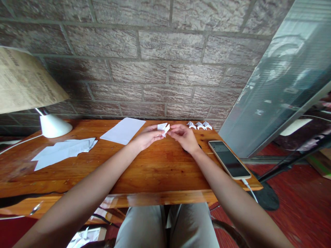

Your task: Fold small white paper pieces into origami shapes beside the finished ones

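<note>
Away from folded paper (162,126): lamp (55,126), phone (229,160).

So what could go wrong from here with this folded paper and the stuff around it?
The small folded paper could bend if the left hand pinches too hard. The right hand is close to the three folded paper pieces and might nudge them. The smartphone lies near the edge of the wooden table, its charging cable hanging over, so a snag might drag it off.

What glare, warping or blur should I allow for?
Head view: pale sheen on the wooden tabletop; head view: lampshade looks stretched near the left edge; head view: folded paper in the left hand, too small for clear creases.
</note>
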`<state>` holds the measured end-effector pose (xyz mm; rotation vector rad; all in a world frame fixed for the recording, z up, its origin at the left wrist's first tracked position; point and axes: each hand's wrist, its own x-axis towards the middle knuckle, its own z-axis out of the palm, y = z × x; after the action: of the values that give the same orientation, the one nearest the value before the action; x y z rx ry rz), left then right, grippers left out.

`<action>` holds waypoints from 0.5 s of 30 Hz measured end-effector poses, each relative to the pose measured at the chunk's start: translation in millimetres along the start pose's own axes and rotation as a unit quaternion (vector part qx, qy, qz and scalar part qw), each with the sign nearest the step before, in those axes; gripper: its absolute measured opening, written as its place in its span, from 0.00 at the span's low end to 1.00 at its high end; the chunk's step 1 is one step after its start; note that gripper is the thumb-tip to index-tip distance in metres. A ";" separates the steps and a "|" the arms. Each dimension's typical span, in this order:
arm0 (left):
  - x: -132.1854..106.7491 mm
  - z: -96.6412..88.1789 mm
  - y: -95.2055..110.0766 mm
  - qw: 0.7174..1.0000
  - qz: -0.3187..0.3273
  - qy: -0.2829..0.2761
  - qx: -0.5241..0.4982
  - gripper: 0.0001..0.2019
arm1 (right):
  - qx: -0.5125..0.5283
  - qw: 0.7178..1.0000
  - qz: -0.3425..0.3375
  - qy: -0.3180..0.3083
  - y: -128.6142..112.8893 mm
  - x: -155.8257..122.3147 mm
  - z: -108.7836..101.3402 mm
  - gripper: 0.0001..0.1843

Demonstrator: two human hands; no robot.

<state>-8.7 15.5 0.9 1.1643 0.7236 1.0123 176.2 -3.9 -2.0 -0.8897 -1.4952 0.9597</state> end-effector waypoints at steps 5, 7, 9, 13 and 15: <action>-2.5 -1.3 1.3 0.998 0.012 -0.032 0.054 0.20 | 0.046 0.998 0.042 -0.011 -1.3 -1.2 1.8 0.20; -2.9 -0.8 1.0 0.997 0.021 -0.033 0.065 0.19 | 0.039 0.998 0.041 -0.027 -2.0 -2.1 2.0 0.15; -2.6 -0.8 0.2 0.997 0.027 -0.033 0.063 0.18 | 0.031 0.998 0.034 -0.033 -2.1 -2.8 2.0 0.13; -1.4 -1.1 -1.6 0.999 0.026 -0.026 0.031 0.16 | -0.023 0.999 -0.021 -0.035 1.4 -3.3 1.1 0.09; -1.1 -0.7 -2.0 1.000 0.012 -0.013 0.011 0.15 | -0.067 0.995 -0.060 -0.036 4.2 -3.1 0.0 0.08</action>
<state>-9.2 14.6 -1.2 1.2065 0.7031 1.0097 176.7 -5.1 -7.0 -0.8566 -1.6707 0.8182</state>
